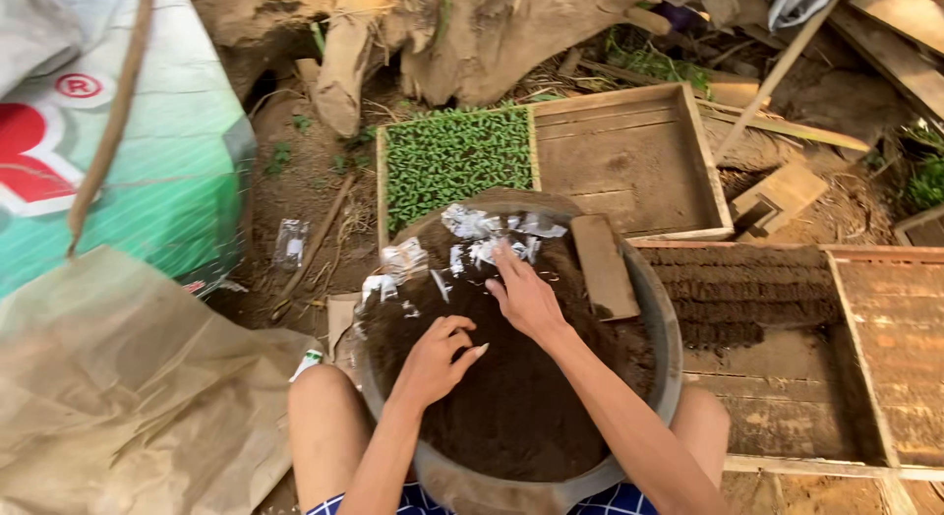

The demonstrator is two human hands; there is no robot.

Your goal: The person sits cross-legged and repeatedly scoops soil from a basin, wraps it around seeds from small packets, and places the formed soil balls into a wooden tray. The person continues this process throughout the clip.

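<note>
Dark brown crumbly soil (511, 397) fills a wide round grey basin (665, 323) that sits between the person's bare knees, near the bottom centre of the scene. Small clear plastic bags (482, 238), crinkled and shiny, lie scattered on the soil along the basin's far rim, spreading in a loose band from left to right. The right hand (524, 297) lies flat on the soil with fingers spread open, its fingertips touching the bags and pointing to the far side. The left hand (435, 358) rests on the soil just near of it, fingers curled loosely inward; whether it pinches anything cannot be told. A short flat wooden board (603, 267) leans on the basin's right rim, its long axis running near to far. Beyond the basin a shallow square wooden tray (629, 156) holds a dense green mat of seedlings (454, 161) in its left half. To the right, another wooden tray (787, 377) carries rows of dark soil. Crumpled brown paper (118, 387) and a green and white sack (167, 151) lie to the left on bare earth, outdoors.
</note>
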